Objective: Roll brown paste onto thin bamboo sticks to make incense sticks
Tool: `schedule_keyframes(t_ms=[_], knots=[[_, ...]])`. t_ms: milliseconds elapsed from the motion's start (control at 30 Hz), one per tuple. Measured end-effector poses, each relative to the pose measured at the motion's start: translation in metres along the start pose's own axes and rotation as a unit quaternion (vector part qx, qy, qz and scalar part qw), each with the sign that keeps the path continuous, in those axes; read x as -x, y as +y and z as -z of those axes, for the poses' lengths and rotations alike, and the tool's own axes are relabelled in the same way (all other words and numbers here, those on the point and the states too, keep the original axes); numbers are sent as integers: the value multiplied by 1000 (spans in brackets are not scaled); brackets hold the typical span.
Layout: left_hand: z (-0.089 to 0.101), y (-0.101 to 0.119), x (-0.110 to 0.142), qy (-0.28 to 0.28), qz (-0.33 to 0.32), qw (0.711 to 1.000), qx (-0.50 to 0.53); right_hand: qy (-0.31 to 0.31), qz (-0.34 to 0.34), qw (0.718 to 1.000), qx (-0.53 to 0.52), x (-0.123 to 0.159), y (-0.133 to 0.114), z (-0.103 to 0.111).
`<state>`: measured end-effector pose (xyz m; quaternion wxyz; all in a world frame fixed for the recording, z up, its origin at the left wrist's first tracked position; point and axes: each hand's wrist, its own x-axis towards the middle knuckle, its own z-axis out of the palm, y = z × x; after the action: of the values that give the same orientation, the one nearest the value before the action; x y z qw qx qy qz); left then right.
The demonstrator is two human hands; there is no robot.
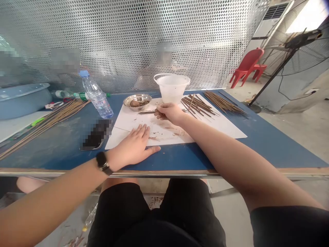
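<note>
Right hand (169, 114) is pinched shut on a thin stick (146, 112), left hand (136, 142) lies open on the white board (218, 127); loose sticks (199, 106) just right of the grip, plastic jug (171, 88) and steel bowl (137, 102) beyond!

Your left hand (132, 145) lies flat, palm down, with its fingers spread and thumb out to the side. Your right hand (169, 114), just ahead of it and to its right, curls its fingers into a pinch, your right forearm (221, 151) slanting in behind it.
</note>
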<state>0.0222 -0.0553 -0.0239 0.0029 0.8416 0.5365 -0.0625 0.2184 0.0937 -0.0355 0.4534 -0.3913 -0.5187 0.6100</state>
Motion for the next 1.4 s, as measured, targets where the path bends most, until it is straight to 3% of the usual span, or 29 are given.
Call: schedule_keyframes(t_ms=[200, 333, 433, 700, 833, 900, 1000, 1200, 1300, 1400], knots=[[2, 1, -72, 7, 31, 998, 47, -36, -3, 996, -83, 3, -4, 6], [3, -1, -89, 14, 21, 998, 56, -41, 27, 994, -100, 0, -5, 10], [3, 2, -73, 12, 28, 998, 48, -31, 42, 994, -97, -1, -5, 9], [-2, 10, 23, 17, 23, 999, -28, -2, 53, 998, -25, -5, -2, 6], [-2, 7, 34, 0, 6, 999, -37, 4, 57, 998, 30, -5, 0, 4], [1, 8, 21, -15, 10, 999, -31, 0, 59, 997, 43, -4, 0, 2], [6, 11, -16, -30, 25, 999, -9, 12, 49, 997, 53, -3, 0, 0], [10, 3, -97, 1, -12, 999, 53, 30, 73, 987, 142, -5, -1, 6], [10, 0, -104, 4, -12, 998, 58, 42, 103, 977, 182, -8, -1, 11], [9, 1, -86, 5, -18, 999, 43, 53, 118, 964, 232, -7, -2, 13]])
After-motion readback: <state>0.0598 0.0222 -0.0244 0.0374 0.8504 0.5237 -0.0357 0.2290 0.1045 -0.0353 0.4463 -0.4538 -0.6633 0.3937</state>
